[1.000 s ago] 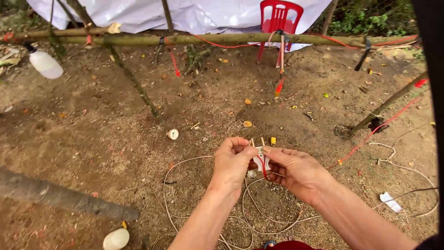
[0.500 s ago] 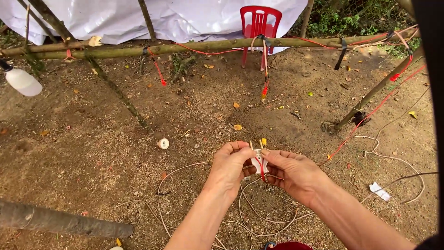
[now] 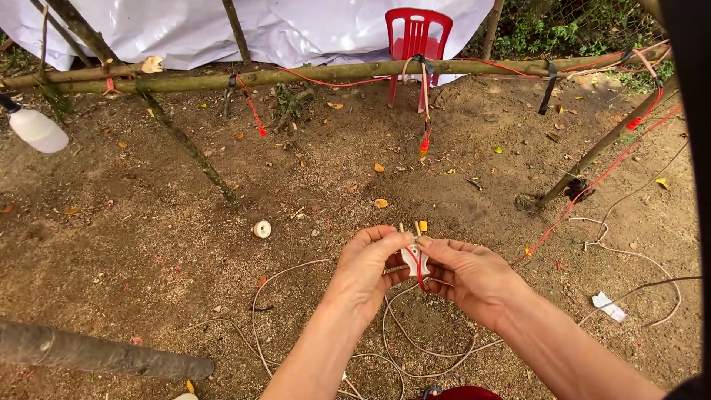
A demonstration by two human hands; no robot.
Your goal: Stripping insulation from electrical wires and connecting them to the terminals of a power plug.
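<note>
Above the bare dirt ground (image 3: 148, 244) and looped pale cable (image 3: 296, 270), a small white plug (image 3: 409, 259) is pinched between left hand (image 3: 368, 265) and right hand (image 3: 465, 272); the red wire (image 3: 420, 275) beneath the plug is best kept taut, prongs steadied.

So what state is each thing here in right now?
left hand: pinching the white plug
right hand: gripping the plug too
white plug: held up, prongs upward, red wire attached
pale cable: looped loose on the dirt
red chair: upright
white bulb: hanging, unlit
</note>
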